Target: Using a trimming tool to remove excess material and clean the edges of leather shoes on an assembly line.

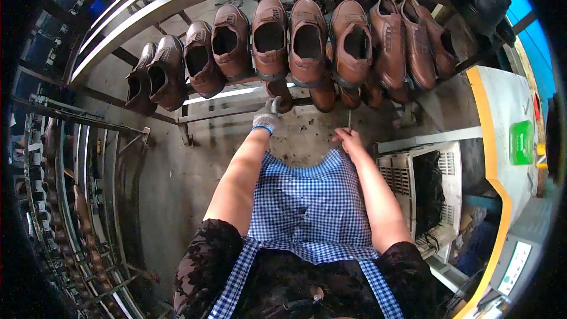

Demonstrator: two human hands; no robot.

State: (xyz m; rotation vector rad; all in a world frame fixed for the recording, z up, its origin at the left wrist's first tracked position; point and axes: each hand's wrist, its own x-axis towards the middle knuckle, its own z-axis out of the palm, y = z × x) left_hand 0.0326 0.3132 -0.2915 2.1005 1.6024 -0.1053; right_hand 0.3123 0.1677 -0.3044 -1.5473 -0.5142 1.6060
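Gloved left hand closed on the toe of a brown shoe under the rack's front edge — steadied there, seemingly, for the thin tool pinched upright in the bare right hand.

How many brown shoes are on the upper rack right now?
9 on the upper rack, in one row: dark shoes at left, lighter shoes centre to right. More sit partly hidden on the tier beneath.
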